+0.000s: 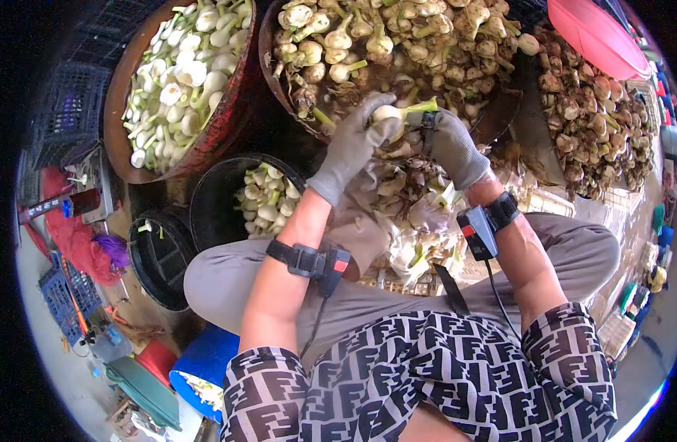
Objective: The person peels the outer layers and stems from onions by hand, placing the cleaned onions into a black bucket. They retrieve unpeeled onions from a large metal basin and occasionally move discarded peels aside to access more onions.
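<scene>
My left hand (359, 144), in a grey glove, is wrapped round a peeled white garlic bulb (386, 113) at the near edge of a large tub. The bulb's green stem (421, 106) points right, to my right hand (452, 144), also gloved. My right fingers are closed at the stem's end, with a small dark tool (428, 127) among them; its shape is partly hidden. Just beyond, unpeeled bulbs (379, 46) sit in murky water in the tub. Below my hands, loose peelings (412, 214) are piled over a crate.
At the upper left, a reddish tub (224, 118) holds peeled bulbs. A black bucket (214, 195) with white bulbs stands near my left knee, beside another black container (158, 258). Muddy bulbs (596, 125) and a pink basin (600, 37) are on the right. A blue bucket (206, 361) stands lower left.
</scene>
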`<state>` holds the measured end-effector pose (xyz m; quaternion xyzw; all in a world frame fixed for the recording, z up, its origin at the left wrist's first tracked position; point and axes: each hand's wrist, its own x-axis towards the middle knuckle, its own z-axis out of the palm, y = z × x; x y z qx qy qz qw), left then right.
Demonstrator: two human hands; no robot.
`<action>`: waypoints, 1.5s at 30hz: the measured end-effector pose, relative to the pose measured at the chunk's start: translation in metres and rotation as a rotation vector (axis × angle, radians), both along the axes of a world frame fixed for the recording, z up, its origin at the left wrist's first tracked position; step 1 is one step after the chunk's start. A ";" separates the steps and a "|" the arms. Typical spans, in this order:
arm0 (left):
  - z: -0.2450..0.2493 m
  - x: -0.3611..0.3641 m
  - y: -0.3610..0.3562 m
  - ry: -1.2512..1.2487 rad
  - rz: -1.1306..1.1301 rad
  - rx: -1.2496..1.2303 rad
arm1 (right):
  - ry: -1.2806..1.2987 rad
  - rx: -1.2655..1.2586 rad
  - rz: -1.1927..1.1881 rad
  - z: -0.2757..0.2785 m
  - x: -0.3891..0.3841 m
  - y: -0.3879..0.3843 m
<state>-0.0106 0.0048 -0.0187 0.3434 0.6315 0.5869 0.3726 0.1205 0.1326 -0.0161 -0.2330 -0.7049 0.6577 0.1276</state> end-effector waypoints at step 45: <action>0.001 0.017 0.003 -0.442 0.260 -0.058 | -0.151 -0.194 -0.173 0.000 -0.023 -0.006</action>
